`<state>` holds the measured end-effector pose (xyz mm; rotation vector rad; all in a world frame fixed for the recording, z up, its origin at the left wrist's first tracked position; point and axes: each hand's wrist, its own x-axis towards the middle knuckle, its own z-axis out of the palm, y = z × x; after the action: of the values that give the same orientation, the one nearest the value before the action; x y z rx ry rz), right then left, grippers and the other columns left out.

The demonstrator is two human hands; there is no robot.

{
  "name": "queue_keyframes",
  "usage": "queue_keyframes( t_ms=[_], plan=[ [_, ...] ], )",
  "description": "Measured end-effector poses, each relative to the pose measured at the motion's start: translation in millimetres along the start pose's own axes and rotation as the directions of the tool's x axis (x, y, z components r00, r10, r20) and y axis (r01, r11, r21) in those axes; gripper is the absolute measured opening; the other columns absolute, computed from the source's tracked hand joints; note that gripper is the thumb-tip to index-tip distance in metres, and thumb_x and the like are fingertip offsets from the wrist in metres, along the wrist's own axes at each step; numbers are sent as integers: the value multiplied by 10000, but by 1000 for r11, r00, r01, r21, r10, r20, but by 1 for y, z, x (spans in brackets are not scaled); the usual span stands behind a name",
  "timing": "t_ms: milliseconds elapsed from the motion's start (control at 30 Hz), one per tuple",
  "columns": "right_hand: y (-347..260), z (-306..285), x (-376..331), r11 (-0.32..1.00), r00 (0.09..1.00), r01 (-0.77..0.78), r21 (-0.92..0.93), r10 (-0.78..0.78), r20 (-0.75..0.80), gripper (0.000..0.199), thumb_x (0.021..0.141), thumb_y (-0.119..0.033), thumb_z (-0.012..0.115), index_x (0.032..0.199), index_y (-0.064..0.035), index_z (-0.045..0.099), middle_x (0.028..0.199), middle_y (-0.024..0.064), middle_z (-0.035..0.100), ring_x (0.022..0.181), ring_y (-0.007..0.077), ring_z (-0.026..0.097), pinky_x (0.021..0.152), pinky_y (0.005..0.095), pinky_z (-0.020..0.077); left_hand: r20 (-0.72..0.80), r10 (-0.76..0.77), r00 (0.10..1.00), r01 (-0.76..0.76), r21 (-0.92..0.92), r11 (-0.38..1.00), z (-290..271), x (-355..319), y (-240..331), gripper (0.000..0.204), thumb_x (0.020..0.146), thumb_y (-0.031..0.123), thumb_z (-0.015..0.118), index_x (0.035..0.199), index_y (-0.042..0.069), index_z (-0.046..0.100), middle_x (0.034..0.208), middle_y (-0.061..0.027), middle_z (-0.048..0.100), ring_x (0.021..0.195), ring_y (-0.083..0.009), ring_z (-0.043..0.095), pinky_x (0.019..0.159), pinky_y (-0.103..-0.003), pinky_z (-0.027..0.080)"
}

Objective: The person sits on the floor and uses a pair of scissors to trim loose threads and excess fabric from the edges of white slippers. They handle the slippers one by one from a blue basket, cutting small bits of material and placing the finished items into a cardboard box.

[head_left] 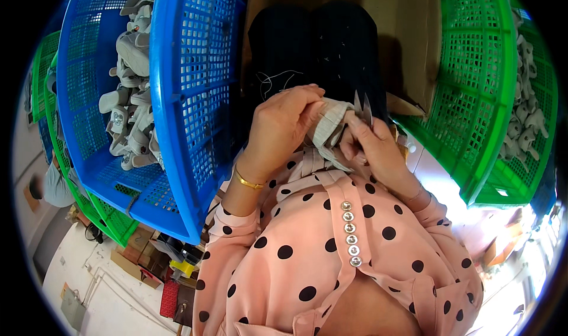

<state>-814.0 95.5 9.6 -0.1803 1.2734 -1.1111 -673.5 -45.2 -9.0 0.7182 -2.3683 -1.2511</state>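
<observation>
My left hand (283,126) is closed around a small pale shoe upper (329,123), held above my lap. Its ribbed, off-white side faces up between my hands, and a narrow flap hangs toward my blouse. In my right hand (378,149) is a pair of thread snips (363,107), their two pointed metal blades parted and pointing away from me. The fingers of that hand also touch the edge of the shoe upper. Part of the snips is hidden inside my right palm.
A blue plastic basket (158,99) at my left holds several pale shoe pieces (133,55). On my right stands a green basket (503,93) with similar pieces (523,120). A cardboard box (411,34) lies beyond my dark trousers, where loose white thread (278,77) rests. Another person (56,185) is at far left.
</observation>
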Motion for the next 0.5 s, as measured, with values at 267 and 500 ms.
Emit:
queue_keyframes(
  t_ms=[267,500],
  plan=[
    [7,-17,12,989,998,-63,131,60,28,231,1011,-276,513,978,-50,550,629,1,497,467,26,312,426,181,229,198,-28,980,51,-115,992,-18,8,12,227,877,87,652,1093,25,619,1090,-158,683,1057,-334,653,891,-352,523],
    [5,-6,16,996,1000,29,89,-30,8,183,994,-229,550,963,-49,548,601,-7,482,463,25,322,429,178,236,201,27,979,-19,-42,999,-15,10,2,127,852,26,668,977,5,677,1107,-148,695,1118,-290,641,924,-335,522]
  ],
)
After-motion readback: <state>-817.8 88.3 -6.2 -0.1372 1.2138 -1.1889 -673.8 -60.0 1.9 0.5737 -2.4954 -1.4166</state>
